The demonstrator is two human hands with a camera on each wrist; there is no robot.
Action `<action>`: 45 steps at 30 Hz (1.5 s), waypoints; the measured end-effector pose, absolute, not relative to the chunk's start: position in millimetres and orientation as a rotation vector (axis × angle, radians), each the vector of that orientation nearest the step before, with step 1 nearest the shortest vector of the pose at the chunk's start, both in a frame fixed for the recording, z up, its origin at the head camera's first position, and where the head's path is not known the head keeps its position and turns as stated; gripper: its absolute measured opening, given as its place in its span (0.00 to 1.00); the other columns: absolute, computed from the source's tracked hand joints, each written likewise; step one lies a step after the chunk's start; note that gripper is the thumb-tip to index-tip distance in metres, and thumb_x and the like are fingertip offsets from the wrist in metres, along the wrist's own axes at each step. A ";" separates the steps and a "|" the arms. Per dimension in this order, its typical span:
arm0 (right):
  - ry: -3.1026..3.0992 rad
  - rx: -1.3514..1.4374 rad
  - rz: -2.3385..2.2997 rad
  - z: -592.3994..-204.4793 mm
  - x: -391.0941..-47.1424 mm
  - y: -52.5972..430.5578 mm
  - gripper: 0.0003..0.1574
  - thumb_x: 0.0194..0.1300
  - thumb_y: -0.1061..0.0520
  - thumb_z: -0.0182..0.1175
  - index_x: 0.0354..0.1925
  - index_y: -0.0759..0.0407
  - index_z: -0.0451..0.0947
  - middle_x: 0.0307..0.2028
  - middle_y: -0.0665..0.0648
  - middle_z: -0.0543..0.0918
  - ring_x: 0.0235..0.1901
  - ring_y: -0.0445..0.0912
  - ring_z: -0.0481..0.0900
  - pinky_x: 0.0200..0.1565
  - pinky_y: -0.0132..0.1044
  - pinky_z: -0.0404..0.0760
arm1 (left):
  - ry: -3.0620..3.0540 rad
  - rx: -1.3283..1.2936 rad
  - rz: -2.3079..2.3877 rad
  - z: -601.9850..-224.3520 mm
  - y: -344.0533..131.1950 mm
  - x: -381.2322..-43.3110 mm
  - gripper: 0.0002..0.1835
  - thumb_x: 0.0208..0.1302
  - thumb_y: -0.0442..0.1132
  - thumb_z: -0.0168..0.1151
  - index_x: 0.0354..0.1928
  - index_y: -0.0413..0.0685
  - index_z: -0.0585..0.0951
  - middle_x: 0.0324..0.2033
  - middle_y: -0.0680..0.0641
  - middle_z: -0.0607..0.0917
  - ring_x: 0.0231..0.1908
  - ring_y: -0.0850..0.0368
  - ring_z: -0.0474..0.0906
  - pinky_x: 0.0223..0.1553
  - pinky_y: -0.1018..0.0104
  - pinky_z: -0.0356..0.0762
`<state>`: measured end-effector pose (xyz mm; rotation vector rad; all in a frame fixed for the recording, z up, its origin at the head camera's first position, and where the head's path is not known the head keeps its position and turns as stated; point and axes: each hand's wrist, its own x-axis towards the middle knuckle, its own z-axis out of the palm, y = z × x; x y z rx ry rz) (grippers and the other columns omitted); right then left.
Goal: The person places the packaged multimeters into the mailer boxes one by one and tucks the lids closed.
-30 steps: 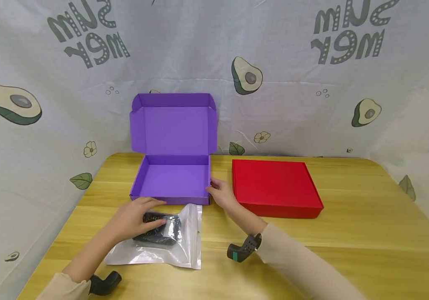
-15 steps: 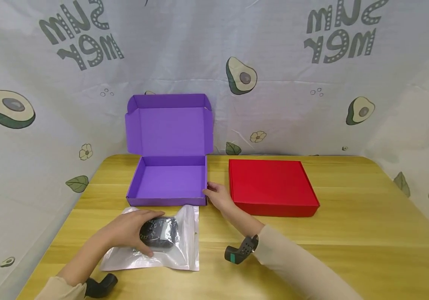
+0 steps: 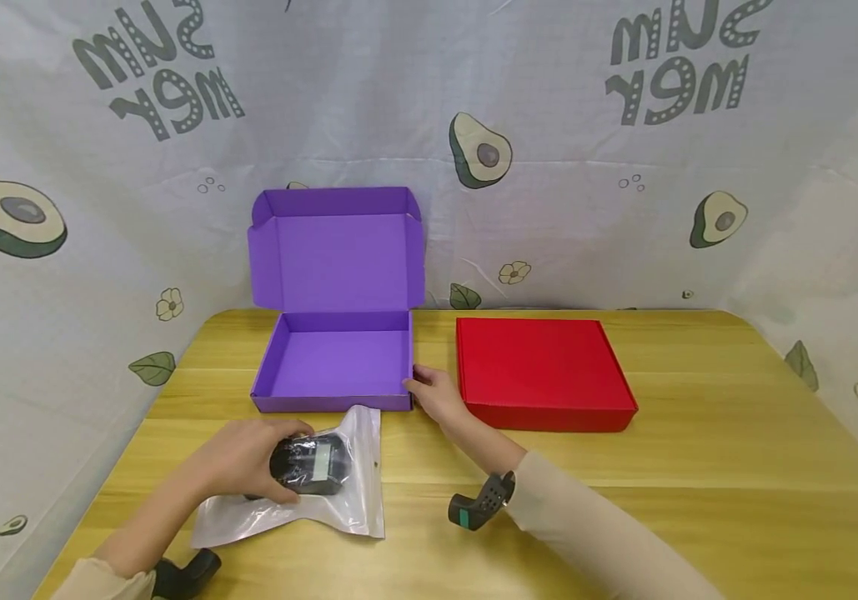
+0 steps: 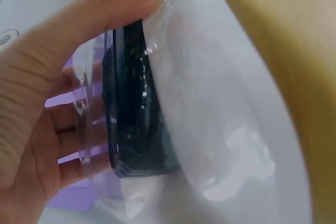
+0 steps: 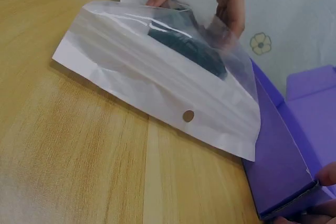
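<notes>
The left hand (image 3: pixel 244 458) grips a dark object (image 3: pixel 316 465) through its clear-and-white plastic bag (image 3: pixel 359 475), thumb on one side, fingers on the other, just in front of an open purple box (image 3: pixel 331 404). The right hand (image 3: pixel 438 396) pinches that box's near right corner. The left wrist view shows fingers through the clear plastic, behind the object; the right wrist view shows clearly a round hole (image 5: pixel 192 111) in the bag's white end. Right of the purple box, a closed red box (image 3: pixel 544 367) sits on a wood-grain table (image 3: pixel 699 400) before a pale cloth (image 3: pixel 346 100) printed with avocados.
</notes>
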<state>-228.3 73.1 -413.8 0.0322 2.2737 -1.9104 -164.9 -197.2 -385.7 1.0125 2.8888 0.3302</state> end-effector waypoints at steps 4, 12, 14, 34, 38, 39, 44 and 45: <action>2.274 0.019 -1.910 -415.2 -228.3 73.1 0.30 0.65 0.65 0.50 0.62 0.78 0.59 0.60 0.71 0.67 0.60 0.57 0.67 0.58 0.46 0.69 | 2.866 1.002 0.354 -369.4 -199.8 -165.0 0.39 0.32 0.64 0.72 0.50 0.52 0.77 0.38 0.59 0.81 0.33 0.65 0.73 0.34 0.65 0.74; 2.260 0.015 -1.915 -413.5 -227.5 73.9 0.30 0.66 0.65 0.50 0.62 0.77 0.58 0.61 0.70 0.66 0.61 0.57 0.66 0.58 0.46 0.68 | 2.841 0.990 0.370 -339.3 -201.8 -168.1 0.41 0.33 0.66 0.72 0.51 0.52 0.77 0.39 0.57 0.82 0.34 0.63 0.74 0.35 0.63 0.74; 2.262 0.024 -1.910 -413.0 -227.4 74.2 0.30 0.66 0.64 0.50 0.62 0.76 0.59 0.62 0.70 0.66 0.61 0.56 0.66 0.58 0.46 0.67 | 2.842 0.991 0.369 -334.4 -201.5 -168.6 0.41 0.33 0.67 0.71 0.52 0.53 0.77 0.40 0.57 0.82 0.34 0.63 0.74 0.35 0.63 0.74; 2.375 -0.027 -1.809 -415.0 -226.7 72.5 0.29 0.67 0.63 0.50 0.62 0.77 0.59 0.61 0.70 0.66 0.62 0.57 0.64 0.59 0.46 0.67 | 2.854 1.041 0.404 -320.2 -198.9 -185.6 0.38 0.36 0.62 0.73 0.51 0.52 0.77 0.39 0.58 0.81 0.33 0.64 0.74 0.35 0.65 0.74; 2.388 -0.011 -1.779 -414.3 -225.9 72.3 0.30 0.67 0.61 0.51 0.63 0.75 0.59 0.62 0.69 0.66 0.62 0.57 0.64 0.59 0.45 0.67 | 2.857 1.022 0.413 -320.8 -200.3 -197.9 0.37 0.36 0.58 0.74 0.51 0.50 0.77 0.39 0.56 0.82 0.34 0.61 0.74 0.36 0.63 0.74; 2.381 -0.006 -1.784 -414.3 -225.6 72.3 0.30 0.67 0.61 0.51 0.63 0.74 0.59 0.62 0.68 0.66 0.62 0.56 0.64 0.59 0.45 0.67 | 2.856 1.019 0.418 -320.7 -200.5 -202.1 0.37 0.36 0.57 0.74 0.51 0.49 0.77 0.39 0.55 0.82 0.34 0.60 0.75 0.36 0.62 0.73; 2.380 -0.009 -1.787 -415.1 -224.7 73.5 0.30 0.67 0.61 0.51 0.63 0.74 0.59 0.62 0.68 0.67 0.62 0.56 0.65 0.58 0.45 0.68 | 2.854 0.970 0.444 -316.5 -199.9 -222.9 0.37 0.37 0.56 0.74 0.53 0.50 0.76 0.38 0.53 0.82 0.34 0.58 0.74 0.36 0.63 0.73; 2.380 -0.013 -1.788 -414.9 -224.4 73.8 0.30 0.67 0.61 0.51 0.63 0.74 0.59 0.61 0.68 0.67 0.62 0.55 0.66 0.58 0.45 0.68 | 2.855 0.962 0.449 -315.2 -199.6 -226.6 0.37 0.37 0.55 0.74 0.53 0.50 0.75 0.37 0.53 0.81 0.34 0.58 0.74 0.36 0.63 0.72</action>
